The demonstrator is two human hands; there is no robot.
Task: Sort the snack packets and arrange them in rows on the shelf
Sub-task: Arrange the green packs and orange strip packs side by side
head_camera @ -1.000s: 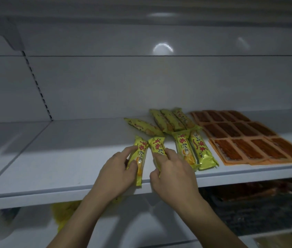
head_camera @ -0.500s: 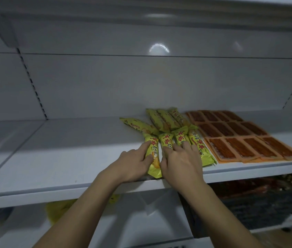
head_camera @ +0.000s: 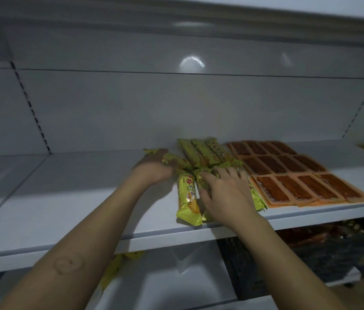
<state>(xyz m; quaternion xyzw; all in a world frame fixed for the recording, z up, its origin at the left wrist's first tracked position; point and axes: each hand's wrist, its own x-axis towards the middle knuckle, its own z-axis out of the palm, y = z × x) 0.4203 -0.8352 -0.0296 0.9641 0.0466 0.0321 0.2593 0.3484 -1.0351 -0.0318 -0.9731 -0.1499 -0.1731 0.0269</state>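
Observation:
Yellow snack packets lie mid-shelf in two rows. The back row (head_camera: 202,153) has three side by side, and a slanted yellow packet (head_camera: 177,159) lies just left of them. My left hand (head_camera: 154,170), blurred, is on that slanted packet with index finger and thumb curled round it. My right hand (head_camera: 226,193) lies flat with spread fingers on the front row, hiding most of it. The front row's leftmost packet (head_camera: 187,198) shows fully beside my thumb. Flat orange-brown packets (head_camera: 288,175) fill three neat rows to the right.
The white shelf (head_camera: 76,198) has bare surface to the left of the packets, and its front lip (head_camera: 87,247) runs across the view. Below it sit a dark mesh basket (head_camera: 310,258) holding packets and some loose yellow packets (head_camera: 114,267). A slotted upright (head_camera: 31,108) stands at the back left.
My left hand left the front packet and reached back-left onto the slanted packet. My right hand stayed pressed on the front row, which was pushed together against its neighbours.

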